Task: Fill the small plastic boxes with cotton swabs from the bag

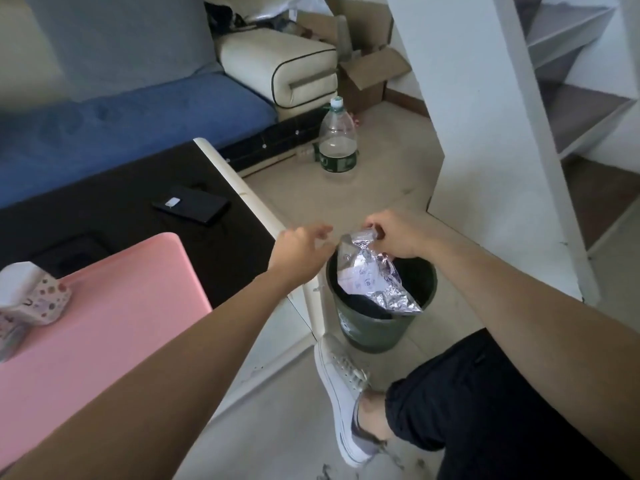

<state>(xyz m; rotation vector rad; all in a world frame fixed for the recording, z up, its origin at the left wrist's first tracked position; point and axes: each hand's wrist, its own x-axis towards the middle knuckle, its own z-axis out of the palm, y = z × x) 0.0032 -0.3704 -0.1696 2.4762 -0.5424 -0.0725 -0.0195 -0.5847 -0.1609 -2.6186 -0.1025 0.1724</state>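
A crumpled silver foil bag (pixel 372 278) with a white printed face hangs over the open dark green bin (pixel 377 332). My right hand (pixel 398 233) is shut on the bag's top edge and holds it up above the bin's mouth. My left hand (pixel 301 249) hovers just left of the bag's top, fingers spread and touching nothing, over the table's white edge. No small plastic boxes and no cotton swabs are in view.
A black table (pixel 138 209) with a white rim bears a black phone (pixel 190 203), a pink mat (pixel 104 334) and a patterned tissue pack (pixel 31 303). On the floor stand a large water bottle (pixel 337 140) and cardboard boxes (pixel 363 74). My shoe (pixel 341 389) rests beside the bin.
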